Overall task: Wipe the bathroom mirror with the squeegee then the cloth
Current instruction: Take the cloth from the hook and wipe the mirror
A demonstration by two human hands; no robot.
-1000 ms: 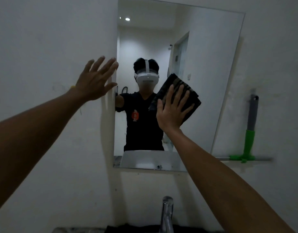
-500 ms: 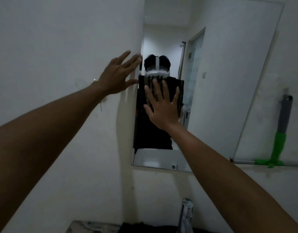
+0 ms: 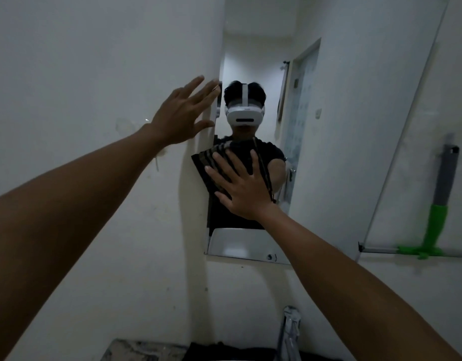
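Two hands are up at the wall, and only one is doing the wiping. Your right hand (image 3: 244,190) lies flat with fingers spread, pressing the dark striped folded cloth (image 3: 211,165) against the frameless rectangular wall mirror (image 3: 354,126); nothing is pinched, the palm simply pins the fabric to the glass. Your left hand (image 3: 181,117) is open too, fingers fanned, braced on the white painted wall (image 3: 94,74) right at the mirror's left edge and holding nothing.

Half a second ago the cloth sat higher, level with the reflected headset; a second ago it was further right, over the middle of the glass. It is now lower, hard against the left edge, with a corner overhanging onto the wall. I read that as a downward stroke along the left margin, so the cloth pass is well under way, and the lower strip and the right half probably still need covering.

The green and grey handled squeegee (image 3: 438,204) hangs on the wall to the right of the mirror, well apart from both hands, its blade lying level just beside the mirror's bottom right corner. That suggests the squeegee stage is done.

As for containers, the only one is the basin below: you see just a sliver of its dark rim beside the chrome tap (image 3: 289,332), plus its pale reflection in the bottom of the mirror. What lies in it I cannot tell.
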